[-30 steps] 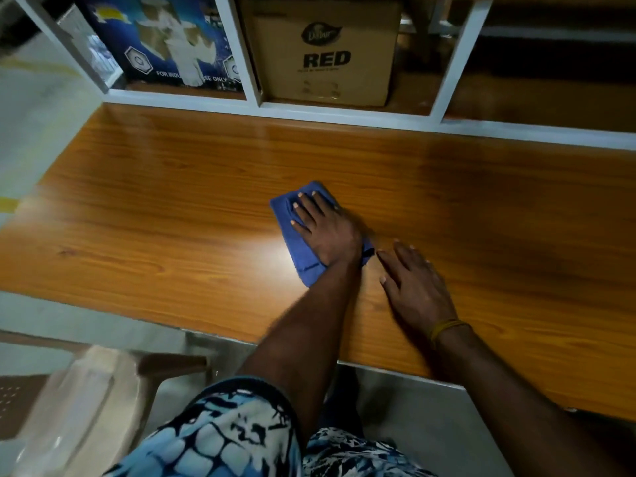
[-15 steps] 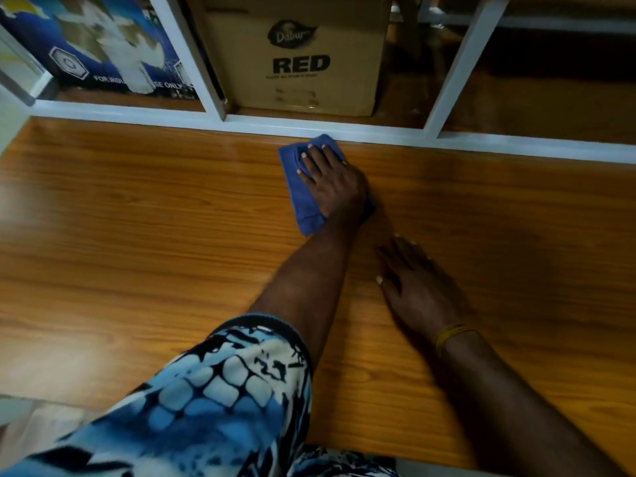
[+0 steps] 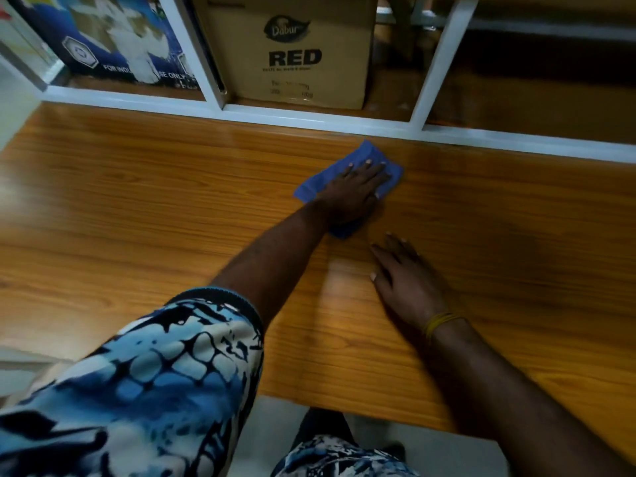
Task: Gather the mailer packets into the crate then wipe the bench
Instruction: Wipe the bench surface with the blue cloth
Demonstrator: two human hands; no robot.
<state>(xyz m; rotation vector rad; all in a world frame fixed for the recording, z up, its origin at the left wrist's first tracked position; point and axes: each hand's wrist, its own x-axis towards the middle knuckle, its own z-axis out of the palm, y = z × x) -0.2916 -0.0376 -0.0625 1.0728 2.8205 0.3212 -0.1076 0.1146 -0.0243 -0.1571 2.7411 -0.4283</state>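
The soft blue cleaning cloth (image 3: 347, 173) under my left hand (image 3: 354, 191) looks light and limp, so I judge it will bunch and slide out from under me unless I keep my whole palm spread across its middle; pinching one corner would likely just drag a tail of fabric behind. My left fingers (image 3: 370, 170) lie straight and slightly apart, pressing the cloth flat against the glossy orange-brown wood-grain bench top (image 3: 155, 218), not curled round it. The cloth lies towards the back of the bench, just short of the white metal shelf frame (image 3: 309, 120), with one pointed corner sticking out towards the frame and another edge showing below my wrist; it appears folded or doubled, though the blur keeps me from being sure. My right hand (image 3: 406, 280) rests flat on the bare bench nearer to me, fingers straight and loosely together, holding nothing, which I take to be bracing while I lean in; a yellow thread band (image 3: 438, 321) circles that wrist. The bench surface shines and looks smooth, so I expect the cloth to glide easily under light pressure. I see no mailer packets and no crate in this view, so I judge the gathering done and the wiping under way. Behind the frame stands a brown cardboard carton printed "RED" (image 3: 292, 53), and left of it a blue printed box (image 3: 113, 39). My blue, white and black patterned sleeve (image 3: 137, 373) fills the near left corner.
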